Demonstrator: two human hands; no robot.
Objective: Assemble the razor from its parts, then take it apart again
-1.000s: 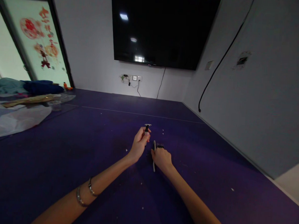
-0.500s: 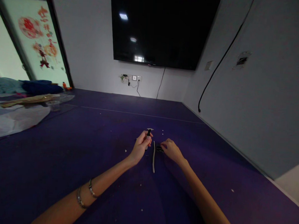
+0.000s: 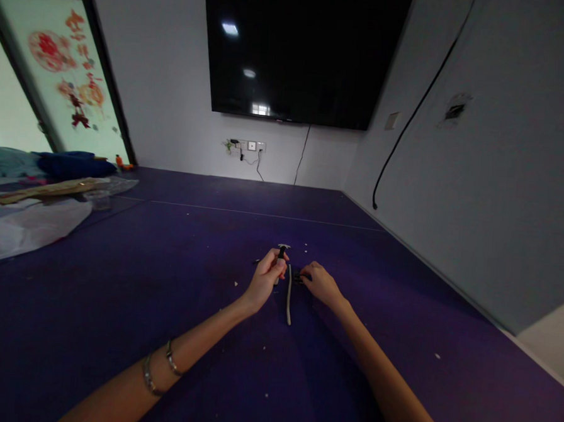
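My left hand [image 3: 262, 282] is closed round the grey and black handle of a small T-shaped tool [image 3: 282, 254] that looks like a razor. Its pale crosspiece points away from me, above my fingers. To the right, my right hand [image 3: 323, 284] pinches at a small black object [image 3: 298, 277] low over the purple surface [image 3: 188, 281]. My fingertips partly hide that object, so its kind is unclear. Between the two hands lies a thin pale grey strip [image 3: 289, 299], lengthwise to me and touched by neither. A small dark piece [image 3: 256, 261] lies just left of my left hand.
Small white scraps [image 3: 235, 284] dot the surface. At the far left are a white plastic bag [image 3: 35, 229], a clear container [image 3: 98, 199] and dark blue cloth [image 3: 74, 164]. A television [image 3: 304, 55] hangs on the wall ahead. A black cable [image 3: 409, 123] hangs along the right wall.
The view has shifted slightly. My right hand has moved a little left toward the strip, still at the black object. My left hand keeps the T-shaped tool almost in the same place.
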